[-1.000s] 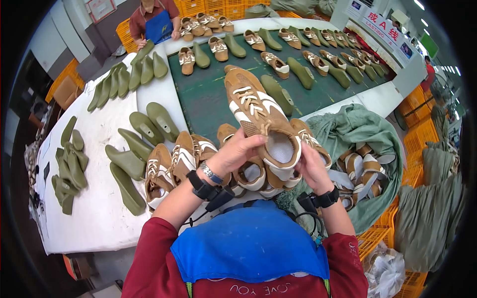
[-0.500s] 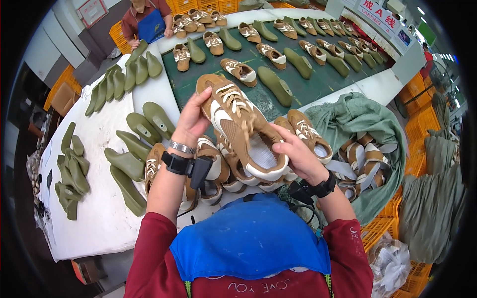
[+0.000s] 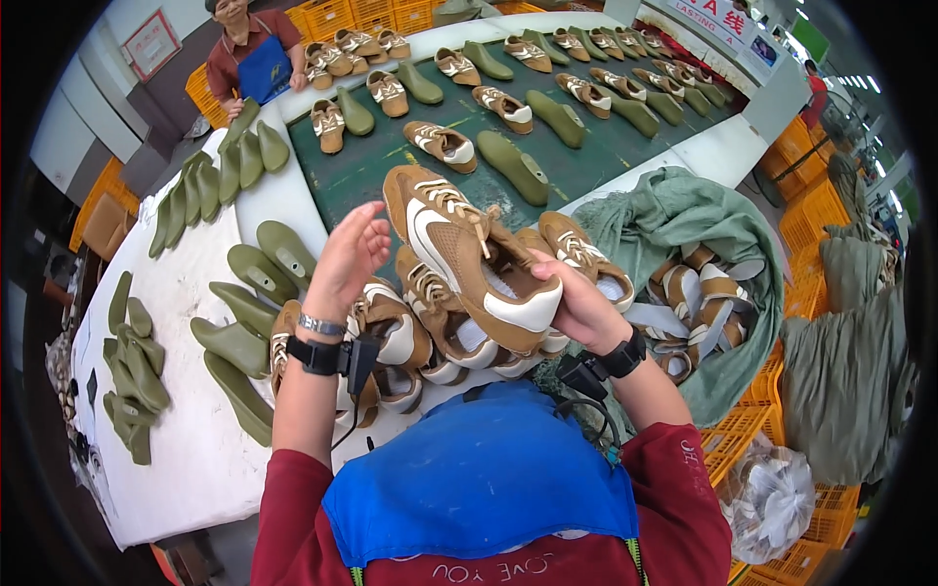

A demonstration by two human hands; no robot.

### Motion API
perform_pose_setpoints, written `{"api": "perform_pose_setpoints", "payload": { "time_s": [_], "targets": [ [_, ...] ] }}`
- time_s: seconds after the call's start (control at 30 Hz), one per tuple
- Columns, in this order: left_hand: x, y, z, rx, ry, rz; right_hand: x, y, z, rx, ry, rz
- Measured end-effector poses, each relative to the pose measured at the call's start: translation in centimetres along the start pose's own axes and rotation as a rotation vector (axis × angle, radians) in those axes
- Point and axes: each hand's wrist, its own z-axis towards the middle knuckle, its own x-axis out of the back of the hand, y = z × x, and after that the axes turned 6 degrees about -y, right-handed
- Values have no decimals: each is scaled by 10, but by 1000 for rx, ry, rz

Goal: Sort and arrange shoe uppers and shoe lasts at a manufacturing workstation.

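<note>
My right hand (image 3: 578, 305) grips a brown and white lace-up sneaker (image 3: 459, 256) at the heel, thumb at the collar. The shoe is held up and tilted, toe pointing away to the upper left, its side toward me. To the left of the toe, my left hand (image 3: 352, 249) is raised with its fingers loosely bent, holding nothing and apart from the shoe. Under the held sneaker, several matching shoes (image 3: 396, 330) stand close together along the near table edge. Another pair (image 3: 583, 249) lies just beyond my right hand.
Olive shoe lasts (image 3: 234, 347) lie on the white table (image 3: 186, 469) at left. Sneakers and lasts stand in rows on the green conveyor belt (image 3: 391, 181). At right, a green cloth sack (image 3: 674, 210) holds shoe uppers (image 3: 705, 303). A person in a blue apron (image 3: 262, 70) stands at the far left.
My left hand has let go of the sneaker's toe and moved off to its left. The shoe has rolled to show more of its side. The whole view has shifted slightly.
</note>
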Motion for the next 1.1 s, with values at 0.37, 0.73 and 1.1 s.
{"api": "perform_pose_setpoints", "payload": {
  "time_s": [0.37, 0.73, 1.1],
  "targets": [
    [-68, -36, -63, 168, -225, 142, -26, 9, 13, 136, -7, -463],
    [190, 94, 7, -164, 709, -18, 99, -21, -83, 459, 703, -448],
    [56, 11, -58, 58, 301, 521, 460, 98, -197, -39, 1435, -1253]
  ]
}}
